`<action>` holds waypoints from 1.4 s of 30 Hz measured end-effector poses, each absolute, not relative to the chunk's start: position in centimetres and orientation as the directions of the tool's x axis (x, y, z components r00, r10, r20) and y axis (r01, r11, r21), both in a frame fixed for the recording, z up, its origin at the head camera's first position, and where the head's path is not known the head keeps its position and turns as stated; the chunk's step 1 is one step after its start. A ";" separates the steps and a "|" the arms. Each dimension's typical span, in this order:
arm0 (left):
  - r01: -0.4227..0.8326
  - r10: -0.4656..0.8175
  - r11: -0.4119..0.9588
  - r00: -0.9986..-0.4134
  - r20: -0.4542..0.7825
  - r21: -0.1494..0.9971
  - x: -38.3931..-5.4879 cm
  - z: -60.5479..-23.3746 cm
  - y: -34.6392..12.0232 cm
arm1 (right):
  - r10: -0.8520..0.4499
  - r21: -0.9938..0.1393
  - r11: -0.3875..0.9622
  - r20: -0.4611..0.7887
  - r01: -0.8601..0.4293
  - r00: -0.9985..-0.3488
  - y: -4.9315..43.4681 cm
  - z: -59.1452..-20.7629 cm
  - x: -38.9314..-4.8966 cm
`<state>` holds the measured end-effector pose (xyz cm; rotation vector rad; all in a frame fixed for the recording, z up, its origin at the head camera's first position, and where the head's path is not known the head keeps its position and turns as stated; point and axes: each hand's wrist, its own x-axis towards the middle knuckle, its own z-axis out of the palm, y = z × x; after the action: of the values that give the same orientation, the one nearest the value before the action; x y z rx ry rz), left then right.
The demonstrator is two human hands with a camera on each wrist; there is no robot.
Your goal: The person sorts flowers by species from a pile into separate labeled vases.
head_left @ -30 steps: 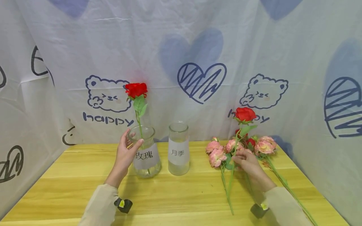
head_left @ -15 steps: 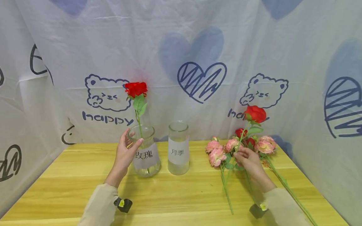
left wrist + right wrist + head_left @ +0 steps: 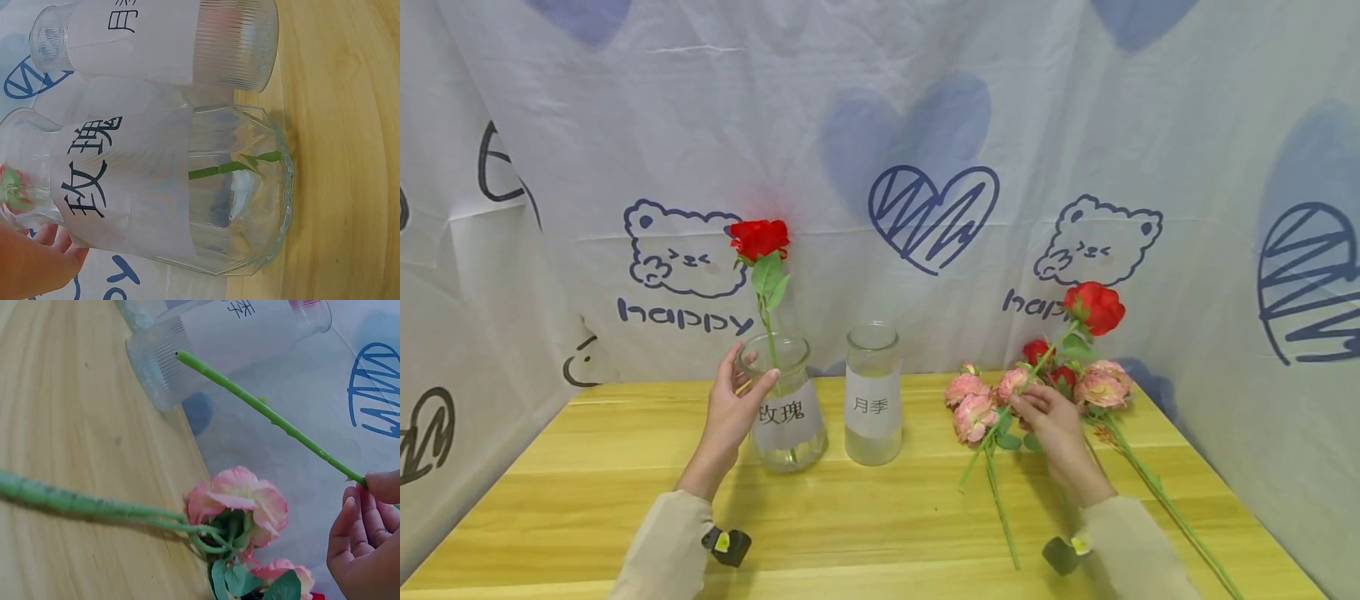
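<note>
My left hand [image 3: 739, 400] grips the neck of a wide glass vase [image 3: 808, 450], thumb in front and fingers round the far side. A red rose [image 3: 761, 240] stands upright in that vase; its green stem [image 3: 219, 170] reaches down near the bottom in the left wrist view. With thumb and fingertips my right hand [image 3: 1056, 429] pinches the stem of another red rose [image 3: 1095, 307]. This rose tilts, bloom to the upper right, and its bare stem end [image 3: 187, 357] points toward the vases. Pink flowers [image 3: 976, 417] lie just beneath the right hand.
A narrow glass vase [image 3: 872, 450] with a white label stands right of the wide one. More red blooms [image 3: 1037, 352] and a pink flower [image 3: 1103, 385] lie at the right, their long stems [image 3: 1172, 504] toward the front. A printed cloth [image 3: 820, 275] hangs behind the wooden table [image 3: 850, 533].
The rose in my right hand has tipped over to the right, its lower stem end swinging up and left. My left hand and the wide vase have stayed put.
</note>
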<state>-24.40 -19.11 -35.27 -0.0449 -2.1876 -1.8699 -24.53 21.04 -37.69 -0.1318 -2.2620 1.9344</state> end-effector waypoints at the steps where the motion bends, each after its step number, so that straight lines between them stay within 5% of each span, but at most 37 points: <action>1: 0.192 -0.145 0.169 -0.965 0.217 0.967 -24.4 -35.3 -19.1 | 0.171 -0.987 0.156 0.064 -0.037 -0.983 21.0 -37.7 -24.5; 42: 0.205 -0.136 0.166 -0.964 0.228 0.965 -24.3 -35.4 -19.2 | 0.219 -0.931 -0.299 0.146 -0.208 -0.965 13.2 -32.7 -28.0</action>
<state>-24.35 -19.19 -35.40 -0.0665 -2.1827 -1.8729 -28.03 13.19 -32.74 -0.0134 -1.6748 2.3379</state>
